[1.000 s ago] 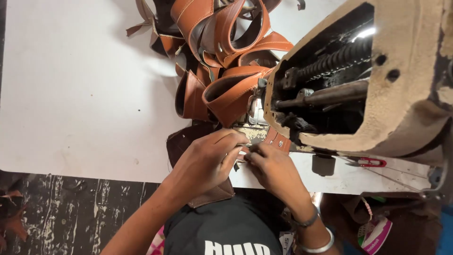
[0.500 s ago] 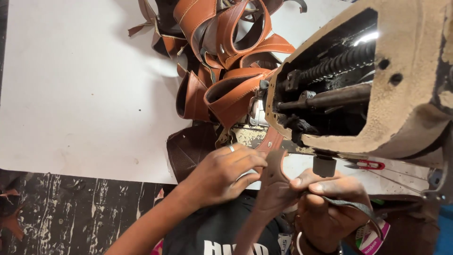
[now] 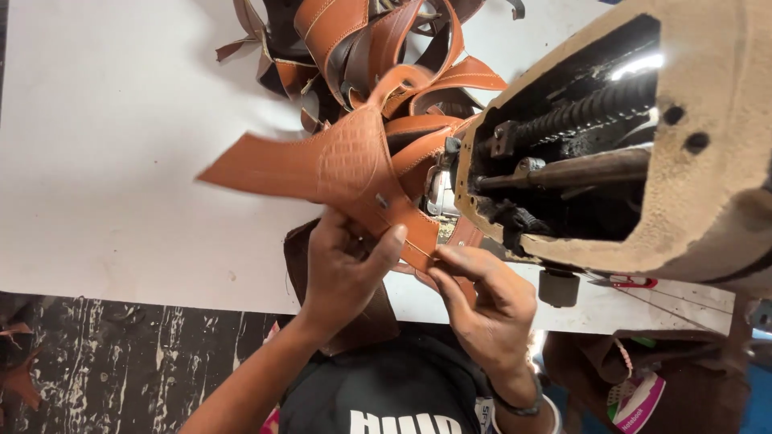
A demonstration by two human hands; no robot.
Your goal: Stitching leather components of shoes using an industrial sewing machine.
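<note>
A tan, crocodile-embossed leather strap piece (image 3: pixel 322 165) is lifted above the white desk (image 3: pixel 104 145), fanning left over bare surface. The left hand (image 3: pixel 346 273) pinches its near end in a closed grip; the right hand (image 3: pixel 482 301) pinches the stitched edge beside it. Just right stands one worn beige sewing machine (image 3: pixel 643 145). A heap of brown leather straps (image 3: pixel 378 48), too tangled to count, lies farther off.

pink, white and green printed package (image 3: pixel 635 402) at lower right, partly hidden
</note>
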